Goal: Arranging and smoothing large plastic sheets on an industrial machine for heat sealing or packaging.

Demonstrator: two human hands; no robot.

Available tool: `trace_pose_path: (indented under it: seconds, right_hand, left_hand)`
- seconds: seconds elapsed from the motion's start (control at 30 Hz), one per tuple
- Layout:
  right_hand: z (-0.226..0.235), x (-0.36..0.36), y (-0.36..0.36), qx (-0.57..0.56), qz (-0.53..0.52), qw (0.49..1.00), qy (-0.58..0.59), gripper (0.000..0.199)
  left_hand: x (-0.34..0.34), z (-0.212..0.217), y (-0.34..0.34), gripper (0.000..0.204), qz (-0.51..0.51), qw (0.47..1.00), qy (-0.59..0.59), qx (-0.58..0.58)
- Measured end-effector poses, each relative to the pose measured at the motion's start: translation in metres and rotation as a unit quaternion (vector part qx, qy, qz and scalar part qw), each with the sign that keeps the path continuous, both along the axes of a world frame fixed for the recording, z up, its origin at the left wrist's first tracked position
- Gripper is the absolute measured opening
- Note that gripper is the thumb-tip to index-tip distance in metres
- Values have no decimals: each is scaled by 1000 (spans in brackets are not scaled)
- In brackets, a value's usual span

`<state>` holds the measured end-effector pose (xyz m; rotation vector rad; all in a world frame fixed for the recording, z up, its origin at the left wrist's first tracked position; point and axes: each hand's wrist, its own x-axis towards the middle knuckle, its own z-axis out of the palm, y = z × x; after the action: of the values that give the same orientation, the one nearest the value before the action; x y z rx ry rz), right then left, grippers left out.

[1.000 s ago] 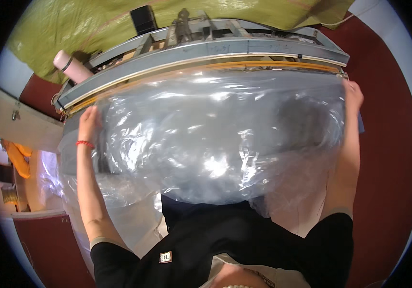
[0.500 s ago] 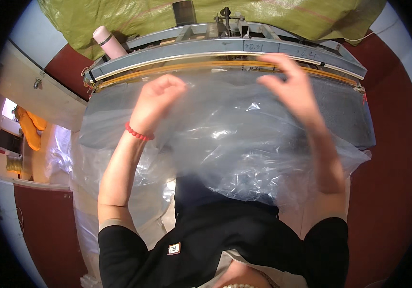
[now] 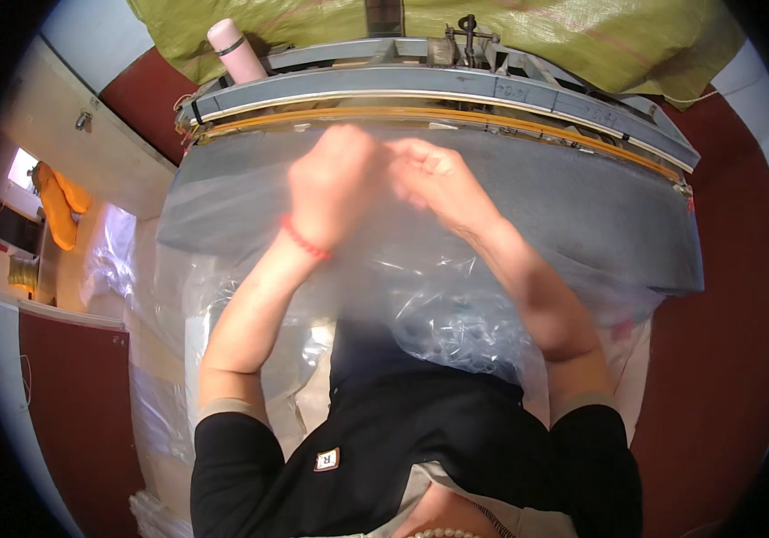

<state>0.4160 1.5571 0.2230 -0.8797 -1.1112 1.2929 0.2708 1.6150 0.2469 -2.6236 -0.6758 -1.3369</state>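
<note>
Clear plastic film (image 3: 456,327) spreads across the front of a grey padded work surface (image 3: 582,193) and bunches in shiny folds near my lap. Above it, my left hand (image 3: 335,184), a red bead bracelet at its wrist, is closed in a motion-blurred fist. The film rises hazily towards that fist, which seems to grip its edge. Close against it, my right hand (image 3: 438,184) has its fingers curled and pinched on the film too. The fingertips meet between the hands, and the exact hold is smeared by motion.
Behind the surface runs a grey metal sealing frame (image 3: 331,94) with orange strips (image 3: 402,113) and a dark clamp (image 3: 468,40). A pink bottle (image 3: 235,52) stands at its left end. Green woven sheeting (image 3: 564,36) lies beyond. At left is an open cabinet door (image 3: 80,112).
My hands have come together from wide apart, the right moving left and its spread fingers curling in. The film's loose right side has been drawn inward. The view has shifted slightly.
</note>
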Motion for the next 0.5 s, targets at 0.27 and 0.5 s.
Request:
trace_pose_path:
  seconds: [0.27, 0.5]
  right_hand:
    - [-46, 185, 3, -7, -450, 893, 22, 31]
    - [-165, 534, -247, -167, -707, 562, -396, 36]
  left_hand:
    - [-110, -86, 57, 31, 194, 976, 97, 3]
    - [-222, -105, 43, 30, 132, 962, 121, -207]
